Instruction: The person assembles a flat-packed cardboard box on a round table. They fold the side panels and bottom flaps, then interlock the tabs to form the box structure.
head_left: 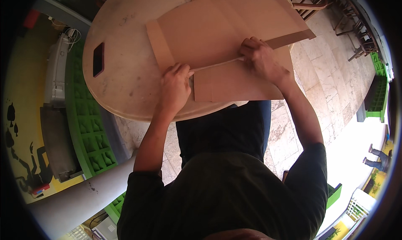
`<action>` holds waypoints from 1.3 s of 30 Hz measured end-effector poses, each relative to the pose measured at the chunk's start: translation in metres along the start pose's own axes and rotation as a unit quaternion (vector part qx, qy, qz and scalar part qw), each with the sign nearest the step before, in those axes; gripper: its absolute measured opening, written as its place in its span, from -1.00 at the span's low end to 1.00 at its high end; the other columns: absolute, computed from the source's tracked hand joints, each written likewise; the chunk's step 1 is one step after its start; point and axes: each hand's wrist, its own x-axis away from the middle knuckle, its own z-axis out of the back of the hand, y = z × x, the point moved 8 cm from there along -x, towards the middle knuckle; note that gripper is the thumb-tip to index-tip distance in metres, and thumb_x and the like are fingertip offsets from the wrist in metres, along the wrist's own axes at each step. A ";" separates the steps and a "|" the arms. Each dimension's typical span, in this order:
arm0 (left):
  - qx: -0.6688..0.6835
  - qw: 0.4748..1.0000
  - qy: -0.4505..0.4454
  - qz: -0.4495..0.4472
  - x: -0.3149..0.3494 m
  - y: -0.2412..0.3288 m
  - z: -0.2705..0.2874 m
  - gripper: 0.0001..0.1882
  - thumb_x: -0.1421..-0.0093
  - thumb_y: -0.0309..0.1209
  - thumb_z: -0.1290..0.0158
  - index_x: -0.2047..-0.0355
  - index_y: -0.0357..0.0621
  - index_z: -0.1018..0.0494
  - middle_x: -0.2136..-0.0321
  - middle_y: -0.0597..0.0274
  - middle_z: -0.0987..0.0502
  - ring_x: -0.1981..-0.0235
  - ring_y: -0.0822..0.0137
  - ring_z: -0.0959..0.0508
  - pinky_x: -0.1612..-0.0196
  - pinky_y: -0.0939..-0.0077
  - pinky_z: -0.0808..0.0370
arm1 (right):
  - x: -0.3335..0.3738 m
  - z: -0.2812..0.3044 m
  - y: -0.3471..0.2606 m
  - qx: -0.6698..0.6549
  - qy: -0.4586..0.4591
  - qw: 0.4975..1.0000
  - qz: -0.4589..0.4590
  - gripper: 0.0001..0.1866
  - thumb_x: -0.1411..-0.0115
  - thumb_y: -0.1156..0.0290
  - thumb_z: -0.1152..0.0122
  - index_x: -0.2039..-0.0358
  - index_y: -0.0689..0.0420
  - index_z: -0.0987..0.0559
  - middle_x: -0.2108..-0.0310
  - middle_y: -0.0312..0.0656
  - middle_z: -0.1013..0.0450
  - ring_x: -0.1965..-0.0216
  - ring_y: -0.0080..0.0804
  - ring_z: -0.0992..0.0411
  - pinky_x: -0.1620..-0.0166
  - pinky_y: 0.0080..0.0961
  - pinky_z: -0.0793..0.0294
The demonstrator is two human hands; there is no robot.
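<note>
A large sheet of brown cardboard (197, 28) with fold lines lies on the round table. At its near edge a thin pale strip (215, 65) runs between my two hands; I cannot tell whether it is tape or the board's own edge. My left hand (176, 83) pinches the strip's left end, fingers curled over the cardboard. The right end is under the bent fingers of my right hand (261, 58), which presses closed on the board. Nearer to me, a cardboard flap (234, 83) lies below the strip and reaches the table's front edge.
The pale round table (121, 81) carries a dark phone (99, 59) at its left. Wooden chairs (312, 5) stand beyond at the upper right. A green lattice unit (90, 131) and a white appliance (56, 68) stand at the left, over a tiled floor (322, 89).
</note>
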 end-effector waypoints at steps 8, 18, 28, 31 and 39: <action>0.084 0.986 0.042 0.138 -0.020 -0.035 0.004 -0.83 -0.29 -0.46 -0.26 0.24 -0.21 -0.47 0.65 0.11 -0.51 0.61 -0.02 -0.55 0.24 0.03 -0.50 | -0.051 -0.027 0.064 -0.057 -0.156 0.962 -0.218 -0.52 -0.19 0.12 -0.52 0.11 0.27 -0.61 0.07 0.02 -0.59 -0.11 0.06 -0.53 -0.11 -0.07 -0.55; -0.177 0.982 -0.005 -0.072 -0.004 0.040 -0.021 -0.55 -0.32 -0.41 -0.20 -0.20 -0.21 -0.51 -0.21 -0.10 -0.44 -0.16 -0.13 -0.43 -0.23 0.09 -0.46 | -0.059 -0.033 0.071 -0.018 -0.153 0.956 -0.248 -0.27 -0.14 0.01 -0.57 -0.08 0.26 -0.45 0.04 0.14 -0.51 -0.08 0.12 -0.53 -0.13 -0.05 -0.52; -0.096 0.994 0.018 -0.053 -0.008 0.038 -0.034 -0.57 -0.37 -0.22 -0.16 -0.11 -0.26 -0.56 -0.06 -0.02 -0.53 -0.01 -0.01 -0.50 -0.07 0.09 -0.54 | -0.115 0.022 -0.009 -0.023 0.209 0.968 -0.138 -0.68 -0.27 0.19 -0.37 0.07 0.10 -0.61 0.11 -0.10 -0.53 0.03 -0.07 -0.57 0.07 -0.19 -0.62; -0.096 0.994 0.019 -0.053 -0.006 0.038 -0.033 -0.58 -0.36 -0.23 -0.17 -0.11 -0.24 -0.56 -0.05 0.02 -0.53 -0.02 -0.01 -0.50 -0.07 0.11 -0.55 | -0.121 -0.017 -0.040 0.084 0.237 0.966 -0.063 -0.73 -0.28 0.23 -0.35 0.12 0.09 -0.59 0.21 -0.14 -0.50 0.13 -0.08 -0.53 0.15 -0.19 -0.56; -0.043 0.998 -0.013 -0.043 -0.007 0.033 -0.018 -0.60 -0.31 -0.32 -0.20 -0.12 -0.15 -0.57 -0.05 0.10 -0.56 -0.07 -0.02 -0.52 -0.11 0.13 -0.54 | -0.106 -0.062 -0.038 0.023 0.169 0.984 0.057 -0.72 -0.31 0.22 -0.32 0.09 0.12 -0.62 0.10 -0.11 -0.55 0.09 -0.06 -0.51 0.04 -0.13 -0.54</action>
